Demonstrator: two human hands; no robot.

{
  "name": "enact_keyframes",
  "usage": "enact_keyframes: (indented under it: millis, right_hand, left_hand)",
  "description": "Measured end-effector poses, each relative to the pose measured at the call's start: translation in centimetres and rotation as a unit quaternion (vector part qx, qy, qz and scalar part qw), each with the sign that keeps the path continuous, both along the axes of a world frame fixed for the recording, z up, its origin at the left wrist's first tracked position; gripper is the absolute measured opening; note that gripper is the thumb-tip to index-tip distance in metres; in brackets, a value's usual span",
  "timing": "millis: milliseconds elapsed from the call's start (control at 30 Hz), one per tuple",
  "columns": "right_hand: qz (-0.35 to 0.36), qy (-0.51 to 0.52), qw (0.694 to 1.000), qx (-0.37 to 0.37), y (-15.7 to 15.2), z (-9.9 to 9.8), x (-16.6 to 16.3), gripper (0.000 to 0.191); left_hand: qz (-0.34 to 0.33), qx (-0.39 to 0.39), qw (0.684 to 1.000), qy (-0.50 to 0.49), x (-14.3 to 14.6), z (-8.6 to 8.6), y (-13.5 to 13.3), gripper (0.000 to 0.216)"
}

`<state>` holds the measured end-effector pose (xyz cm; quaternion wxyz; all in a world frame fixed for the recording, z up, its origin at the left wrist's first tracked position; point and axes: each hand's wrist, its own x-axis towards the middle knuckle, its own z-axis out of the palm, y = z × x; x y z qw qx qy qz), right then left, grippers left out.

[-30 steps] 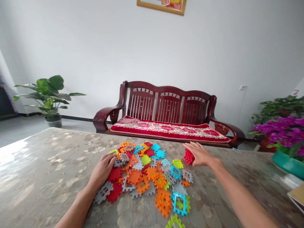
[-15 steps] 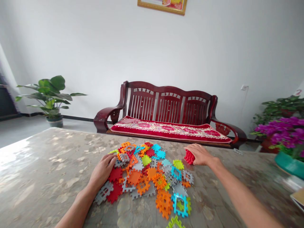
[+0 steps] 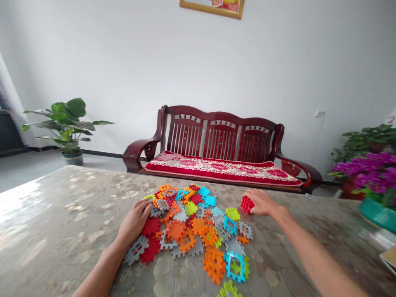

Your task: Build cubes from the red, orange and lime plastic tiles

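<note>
My right hand (image 3: 261, 202) is wrapped round a stack of red interlocking building tiles (image 3: 246, 204), held on the table to the right of a loose pile. At the pile's left edge lies my left hand (image 3: 133, 219), flat, its fingers stretched out against the tiles; the fingertips are partly hidden. The pile mixes red, orange, grey, blue and green tiles with notched edges, some solid and some with window openings. Close to my left hand are a solid red tile (image 3: 151, 226) and a grey window tile (image 3: 136, 250). A green tile (image 3: 233, 213) lies left of the red stack.
The table (image 3: 71, 231) has a glossy patterned cover. Nearer me are a blue frame tile (image 3: 229, 264) and a green tile (image 3: 228, 291). Purple flowers in a teal pot (image 3: 375, 214) stand at right. Beyond the table is a wooden bench (image 3: 219, 136); a potted plant (image 3: 72, 159) stands left.
</note>
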<state>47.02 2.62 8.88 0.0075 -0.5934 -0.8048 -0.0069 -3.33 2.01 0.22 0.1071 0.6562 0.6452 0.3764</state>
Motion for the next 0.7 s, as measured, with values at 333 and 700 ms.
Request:
enact_keyframes:
  millis: [333, 700]
  right_hand:
    - [-0.161, 0.234, 0.951, 0.120, -0.5, -1.7, 1.8, 0.104]
    - [-0.334, 0.299, 0.867, 0.220, -2.6, -5.4, -3.1, 0.112]
  left_hand:
    - [-0.002, -0.002, 1.000, -0.001, -0.1, -0.3, 0.2, 0.053]
    - [0.001, 0.002, 1.000, 0.000, 0.0, -0.2, 0.1, 0.053]
